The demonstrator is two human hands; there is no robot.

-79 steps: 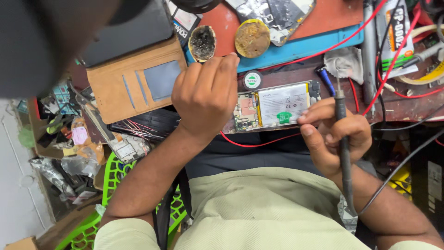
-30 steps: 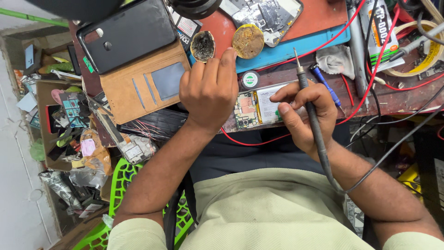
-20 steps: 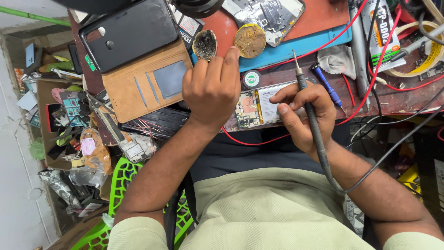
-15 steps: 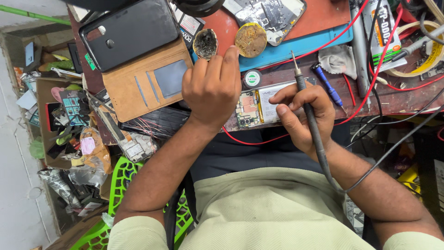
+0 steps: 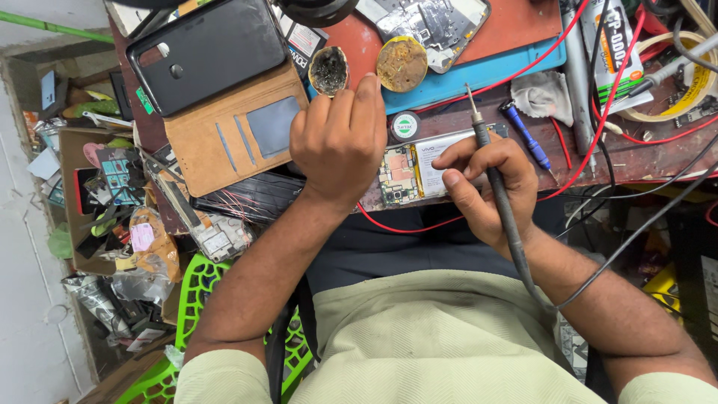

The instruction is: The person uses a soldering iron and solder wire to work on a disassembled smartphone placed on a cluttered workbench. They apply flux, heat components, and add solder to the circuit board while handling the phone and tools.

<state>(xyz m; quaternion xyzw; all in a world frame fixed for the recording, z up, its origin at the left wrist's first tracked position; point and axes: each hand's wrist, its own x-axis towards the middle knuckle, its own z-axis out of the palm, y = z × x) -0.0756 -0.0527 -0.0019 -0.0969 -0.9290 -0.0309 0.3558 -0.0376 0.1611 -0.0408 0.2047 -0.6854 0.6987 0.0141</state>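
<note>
An opened phone is being steadied by the left hand.
Brown residue is being held in two round tins; the soldering iron, gripped by the right hand, is now being held tip-up, off the board.

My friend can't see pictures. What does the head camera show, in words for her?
A person's right hand holds a soldering iron above an opened phone on a cluttered workbench, while the left hand reaches toward two round tins.
</note>
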